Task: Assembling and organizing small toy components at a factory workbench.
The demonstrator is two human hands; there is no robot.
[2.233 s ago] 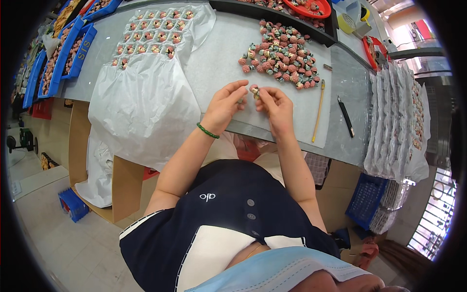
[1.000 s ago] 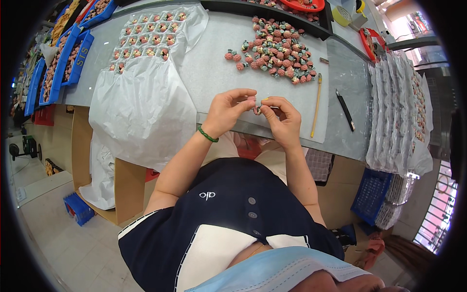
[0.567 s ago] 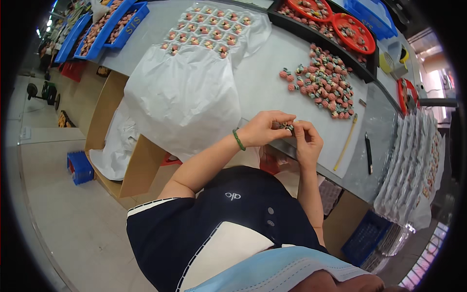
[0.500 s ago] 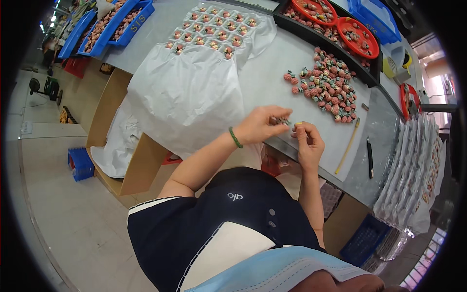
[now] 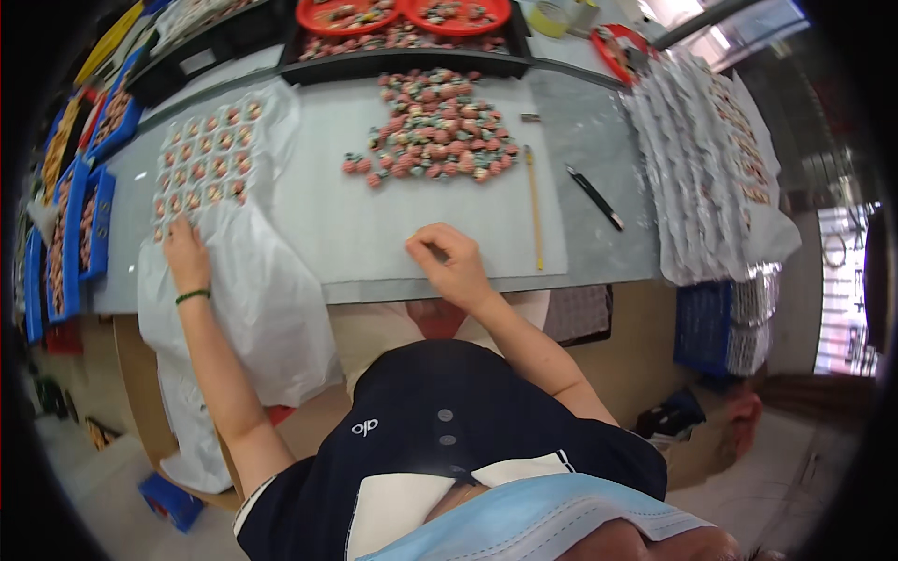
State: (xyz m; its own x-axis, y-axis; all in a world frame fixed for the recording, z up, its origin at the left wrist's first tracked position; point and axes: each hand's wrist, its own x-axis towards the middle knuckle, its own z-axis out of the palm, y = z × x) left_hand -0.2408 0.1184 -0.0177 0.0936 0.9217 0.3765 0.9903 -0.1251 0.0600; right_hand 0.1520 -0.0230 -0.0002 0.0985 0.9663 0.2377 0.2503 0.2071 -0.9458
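Observation:
My left hand (image 5: 185, 252), with a green cord bracelet on its wrist, reaches to the near left corner of a white tray (image 5: 217, 170). Its fingers are drawn together at the tray's nearest row, and what is at their tips is hidden. Small pink-and-green berry-shaped pieces sit in the tray's cells. My right hand (image 5: 453, 266) hovers over the white sheet (image 5: 341, 234) near the table's front edge, thumb and fingers curled into a pinch; I cannot make out anything in it. Beyond it lies a heap of similar pieces (image 5: 440, 131).
A black tray (image 5: 402, 67) with red dishes (image 5: 456, 13) stands behind the heap. A yellow stick (image 5: 533, 208) and a black pen (image 5: 595, 197) lie to the right, beside stacked wrapped trays (image 5: 687, 168). Blue bins (image 5: 97, 222) are at the far left. White film (image 5: 253, 271) drapes over the front edge.
My left hand has left my right hand and moved left to the tray. The right hand stays near the front edge, still pinched. My view has turned to the right.

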